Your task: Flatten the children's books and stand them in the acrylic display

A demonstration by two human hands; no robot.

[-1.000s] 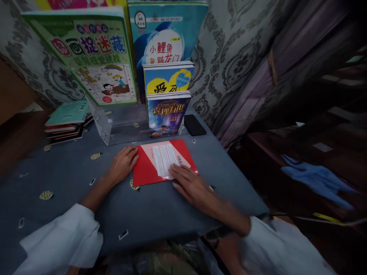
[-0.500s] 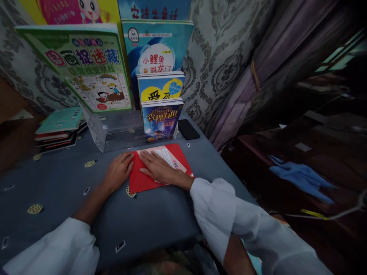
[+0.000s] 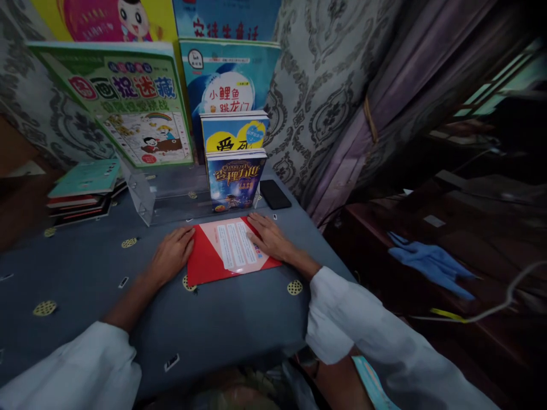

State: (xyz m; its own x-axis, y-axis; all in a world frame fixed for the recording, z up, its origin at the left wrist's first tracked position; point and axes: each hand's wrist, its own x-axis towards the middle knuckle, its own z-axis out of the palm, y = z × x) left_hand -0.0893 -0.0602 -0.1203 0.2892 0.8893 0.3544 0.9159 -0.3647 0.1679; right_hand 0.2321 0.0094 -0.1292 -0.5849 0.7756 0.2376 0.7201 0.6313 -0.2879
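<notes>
A thin red book (image 3: 205,263) with a pale text panel lies flat on the grey-blue tablecloth (image 3: 231,319) in front of me. My left hand (image 3: 171,255) rests on the cloth with its fingers lying flat against the book's left edge. My right hand (image 3: 268,236) lies flat on the book's right edge, fingers stretched toward the far corner. Both arms wear white sleeves.
Just behind the red book a clear acrylic stand (image 3: 171,191) holds upright children's books, the nearest a dark blue one (image 3: 235,177). A black phone (image 3: 275,195) lies right of it. A stack of thin books (image 3: 85,191) sits at the left. Patterned curtain (image 3: 325,85) and blue gloves (image 3: 431,263) are right.
My right hand slid from the middle of the red book to its right edge, uncovering the text panel. My left hand stayed at the left edge.
</notes>
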